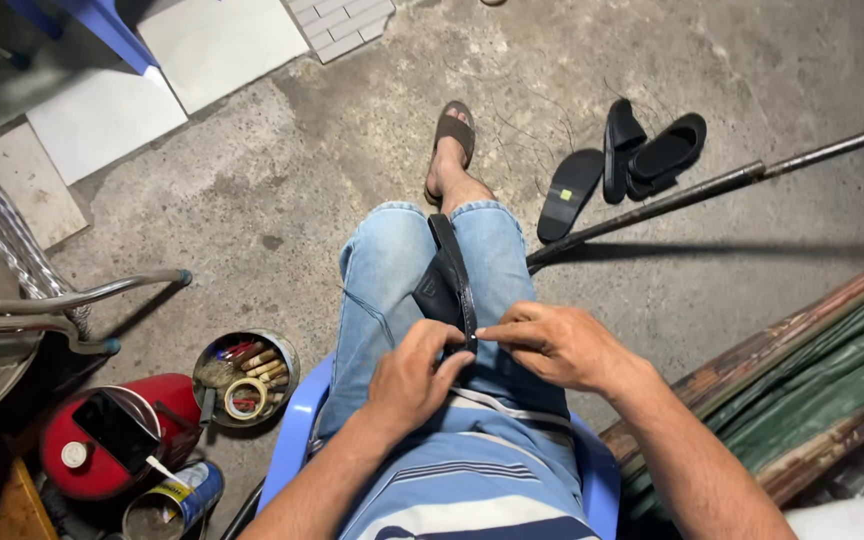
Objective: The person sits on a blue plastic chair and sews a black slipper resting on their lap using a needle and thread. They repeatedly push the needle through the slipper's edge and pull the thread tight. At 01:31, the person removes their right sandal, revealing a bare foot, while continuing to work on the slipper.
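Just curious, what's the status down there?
Left hand and right hand both pinching a black sandal on the lap. Nothing in the way.

The sandal point(449, 285) on the lap looks like matt black rubber with a stitched strap. The jeans point(392, 270) are faded denim cloth. The floor point(352, 150) is rough, stained concrete. The chair point(297, 430) is smooth blue plastic, the pole point(712, 190) dull metal, the tin point(245, 378) worn metal.

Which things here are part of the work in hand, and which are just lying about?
In hand: black sandal on the lap, pinched by left hand and right hand.

Lying about: black sandals on the floor, metal rod, tin of odds and ends, red canister.
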